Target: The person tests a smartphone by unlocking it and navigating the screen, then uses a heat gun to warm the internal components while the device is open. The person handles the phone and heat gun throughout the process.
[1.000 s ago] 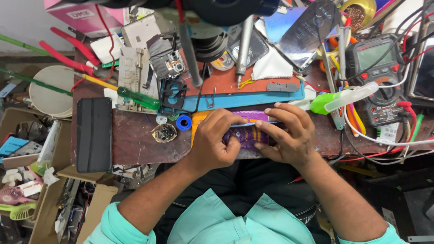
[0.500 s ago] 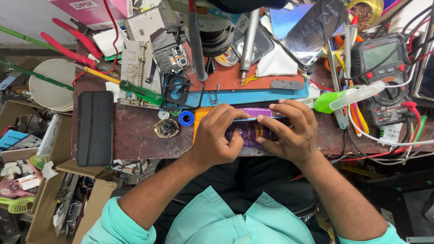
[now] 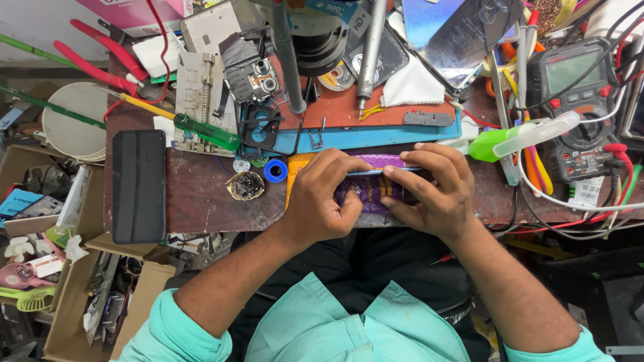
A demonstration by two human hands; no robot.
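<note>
Both hands, left hand [image 3: 322,201] and right hand [image 3: 433,191], pinch a mostly hidden purple phone [image 3: 369,191] just right of the blue tape roll [image 3: 275,170].

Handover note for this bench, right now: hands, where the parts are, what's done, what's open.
Left hand: grip on the left end of the phone, thumb under its near edge.
Right hand: fingers pinch the phone's top edge from the right.
Phone lies on the purple mat at the front of the bench. Green screwdriver and blue tape roll lie left of it, untouched.
Done or open: cannot tell; hands cover the phone.
</note>
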